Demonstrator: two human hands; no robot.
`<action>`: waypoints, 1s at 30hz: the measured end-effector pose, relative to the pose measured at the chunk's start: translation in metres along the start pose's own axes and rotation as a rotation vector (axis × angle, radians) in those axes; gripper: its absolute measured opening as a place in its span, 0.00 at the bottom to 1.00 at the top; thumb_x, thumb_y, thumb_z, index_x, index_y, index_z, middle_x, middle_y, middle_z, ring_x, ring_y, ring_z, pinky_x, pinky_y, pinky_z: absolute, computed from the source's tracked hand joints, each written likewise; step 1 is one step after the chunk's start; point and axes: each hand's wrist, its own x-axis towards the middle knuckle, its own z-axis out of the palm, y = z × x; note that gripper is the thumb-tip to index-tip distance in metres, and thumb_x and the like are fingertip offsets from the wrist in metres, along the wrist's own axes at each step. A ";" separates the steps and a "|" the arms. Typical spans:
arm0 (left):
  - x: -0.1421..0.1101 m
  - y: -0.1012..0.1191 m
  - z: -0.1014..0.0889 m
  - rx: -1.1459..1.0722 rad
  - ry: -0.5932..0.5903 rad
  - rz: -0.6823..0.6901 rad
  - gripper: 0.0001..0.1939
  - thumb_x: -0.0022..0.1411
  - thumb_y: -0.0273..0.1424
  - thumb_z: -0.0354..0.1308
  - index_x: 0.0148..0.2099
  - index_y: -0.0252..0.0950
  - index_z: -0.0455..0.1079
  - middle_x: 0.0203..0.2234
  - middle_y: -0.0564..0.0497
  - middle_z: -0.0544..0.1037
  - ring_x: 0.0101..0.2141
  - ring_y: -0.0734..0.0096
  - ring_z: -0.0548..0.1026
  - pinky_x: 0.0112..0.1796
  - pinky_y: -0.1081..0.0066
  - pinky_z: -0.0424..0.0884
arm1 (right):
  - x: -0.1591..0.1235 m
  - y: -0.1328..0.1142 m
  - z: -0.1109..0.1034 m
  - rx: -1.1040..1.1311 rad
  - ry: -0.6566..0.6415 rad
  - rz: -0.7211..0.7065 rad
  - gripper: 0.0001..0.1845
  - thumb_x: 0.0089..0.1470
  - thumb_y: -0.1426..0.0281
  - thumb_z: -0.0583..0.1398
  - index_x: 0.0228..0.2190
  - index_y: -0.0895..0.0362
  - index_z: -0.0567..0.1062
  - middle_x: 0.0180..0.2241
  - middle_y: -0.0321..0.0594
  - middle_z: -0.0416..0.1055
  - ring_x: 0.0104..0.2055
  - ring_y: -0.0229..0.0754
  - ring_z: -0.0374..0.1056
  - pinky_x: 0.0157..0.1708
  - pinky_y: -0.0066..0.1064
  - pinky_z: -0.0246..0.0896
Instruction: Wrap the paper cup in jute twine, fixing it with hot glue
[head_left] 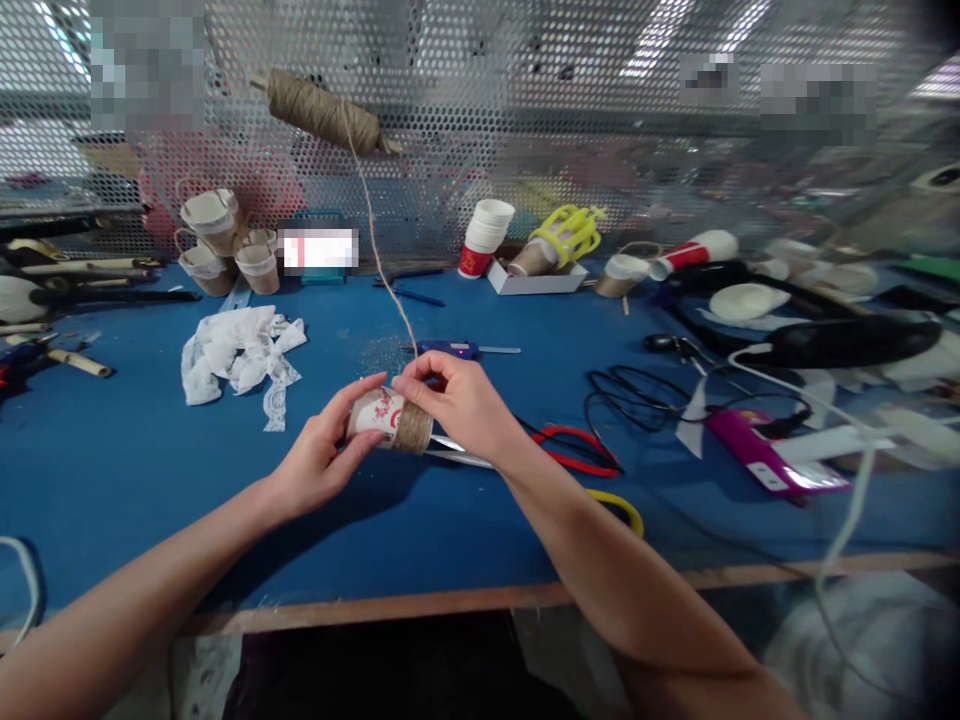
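Twine wrapped around one end of a paper cup

You hold the paper cup sideways over the near middle of the worktop, the fingers of your left hand gripping its bare printed side. Your right hand pinches the twine against the wound right end, and the strand rises to a spool at the far mesh. A blue glue gun lies just beyond your right hand; white lace lies to the left
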 end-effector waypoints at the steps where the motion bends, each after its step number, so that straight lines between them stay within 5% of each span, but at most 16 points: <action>1: 0.000 0.000 0.000 0.007 -0.004 -0.004 0.26 0.60 0.33 0.51 0.59 0.38 0.51 0.40 0.46 0.71 0.35 0.68 0.70 0.35 0.70 0.68 | 0.000 0.000 0.000 -0.010 -0.007 0.003 0.12 0.47 0.62 0.58 0.23 0.58 0.67 0.23 0.35 0.66 0.25 0.35 0.61 0.27 0.28 0.58; 13: -0.002 0.004 -0.003 0.214 -0.033 0.057 0.24 0.60 0.32 0.49 0.58 0.37 0.52 0.39 0.48 0.73 0.27 0.75 0.69 0.29 0.76 0.67 | 0.001 0.006 0.002 -0.088 -0.124 0.023 0.12 0.50 0.60 0.56 0.27 0.57 0.65 0.26 0.37 0.67 0.29 0.37 0.64 0.29 0.29 0.58; 17: -0.001 0.002 -0.004 0.270 -0.042 0.104 0.23 0.60 0.31 0.49 0.58 0.38 0.52 0.40 0.47 0.72 0.31 0.73 0.71 0.33 0.75 0.67 | 0.000 0.008 0.000 -0.135 -0.209 0.084 0.13 0.53 0.60 0.53 0.31 0.57 0.66 0.30 0.41 0.70 0.32 0.38 0.66 0.31 0.30 0.59; 24: 0.008 0.010 -0.003 -0.074 -0.008 -0.086 0.30 0.57 0.35 0.53 0.59 0.33 0.48 0.27 0.53 0.69 0.24 0.77 0.66 0.26 0.77 0.65 | 0.000 0.011 0.008 -0.205 -0.146 0.082 0.14 0.51 0.59 0.55 0.30 0.58 0.67 0.30 0.41 0.71 0.31 0.39 0.66 0.30 0.31 0.59; 30: 0.011 0.010 0.000 -0.200 0.007 -0.214 0.28 0.53 0.32 0.56 0.55 0.32 0.54 0.33 0.51 0.70 0.27 0.79 0.66 0.30 0.78 0.65 | -0.003 0.013 0.020 -0.339 -0.090 0.016 0.15 0.50 0.58 0.56 0.29 0.58 0.67 0.32 0.44 0.70 0.33 0.40 0.65 0.33 0.33 0.59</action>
